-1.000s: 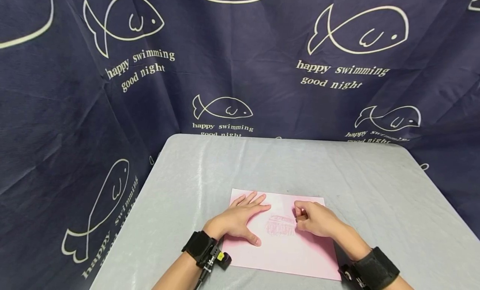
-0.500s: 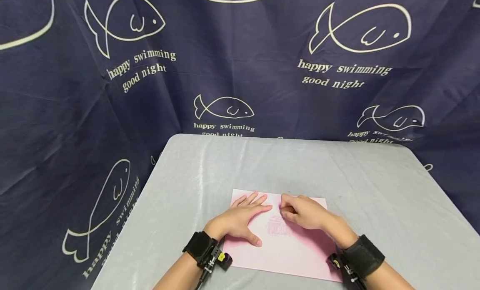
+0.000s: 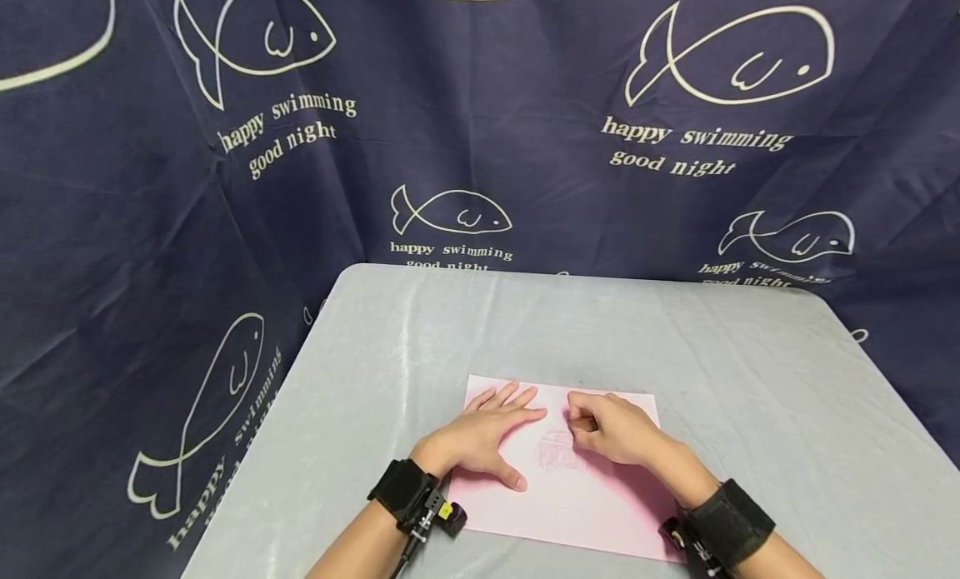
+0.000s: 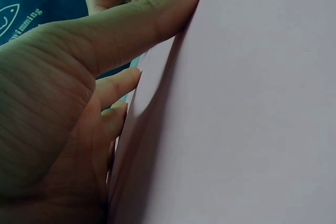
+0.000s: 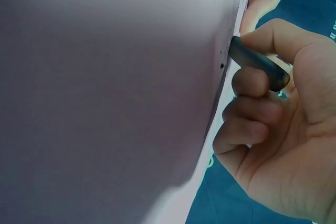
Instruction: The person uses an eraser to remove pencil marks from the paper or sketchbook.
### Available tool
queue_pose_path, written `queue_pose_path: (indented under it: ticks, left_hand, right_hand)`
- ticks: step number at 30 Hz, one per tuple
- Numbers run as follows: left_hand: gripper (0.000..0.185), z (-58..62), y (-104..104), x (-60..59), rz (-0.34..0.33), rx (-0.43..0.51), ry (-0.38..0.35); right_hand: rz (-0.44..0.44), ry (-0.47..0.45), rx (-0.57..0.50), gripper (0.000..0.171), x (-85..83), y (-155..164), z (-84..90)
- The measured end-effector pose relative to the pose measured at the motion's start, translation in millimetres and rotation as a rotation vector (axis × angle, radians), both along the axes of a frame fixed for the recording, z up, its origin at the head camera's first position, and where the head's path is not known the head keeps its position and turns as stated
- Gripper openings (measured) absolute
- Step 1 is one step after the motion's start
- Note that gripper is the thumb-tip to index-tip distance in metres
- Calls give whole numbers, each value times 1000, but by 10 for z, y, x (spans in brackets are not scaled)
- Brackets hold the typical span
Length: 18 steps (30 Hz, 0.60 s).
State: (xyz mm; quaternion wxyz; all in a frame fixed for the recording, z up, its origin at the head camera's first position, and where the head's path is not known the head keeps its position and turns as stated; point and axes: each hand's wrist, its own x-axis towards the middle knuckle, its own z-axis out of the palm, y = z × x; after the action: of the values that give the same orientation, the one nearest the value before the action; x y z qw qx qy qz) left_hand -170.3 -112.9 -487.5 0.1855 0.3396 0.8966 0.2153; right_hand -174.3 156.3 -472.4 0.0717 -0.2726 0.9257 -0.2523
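Note:
A pink sheet of paper [image 3: 555,516] lies on the table, with a patch of darker pink scribble [image 3: 558,452] near its middle. Spread over the sheet's left side, my left hand [image 3: 480,437] rests on it with fingers and thumb apart. To the right of the scribble, my right hand [image 3: 618,429] pinches a short dark cylindrical stub [image 5: 261,62] between thumb and index finger. One end of the stub meets the paper in the right wrist view; the other fingers are curled. The head view hides the stub behind the hand. I cannot tell its exact kind.
The table has a light grey cloth [image 3: 420,346]. A dark blue curtain [image 3: 555,179] with white fish and lettering hangs behind and to the left. A tiny black speck [image 5: 222,66] lies on the paper beside the stub. Each wrist wears a black strap [image 3: 403,494] with a camera.
My right hand has shifted left over the sheet and then slightly back right, still pinching the stub. The scribble looks fainter toward its top. My left hand stays in place.

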Motion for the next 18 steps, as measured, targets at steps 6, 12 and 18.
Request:
queue_pose_path:
  ticks: [6,12,18]
  left_hand:
    - [104,-4,2,-2,6,1,-11]
    - [105,-9,4,-2,4,0,-10]
    - [105,-6,-5,-6,0,1,-5]
  right_hand:
    - [-39,-43,-7,33,39,56,-3]
    - [-77,-52,23,34,72,140,5]
    - [-90,-38,21,33,108,200,12]
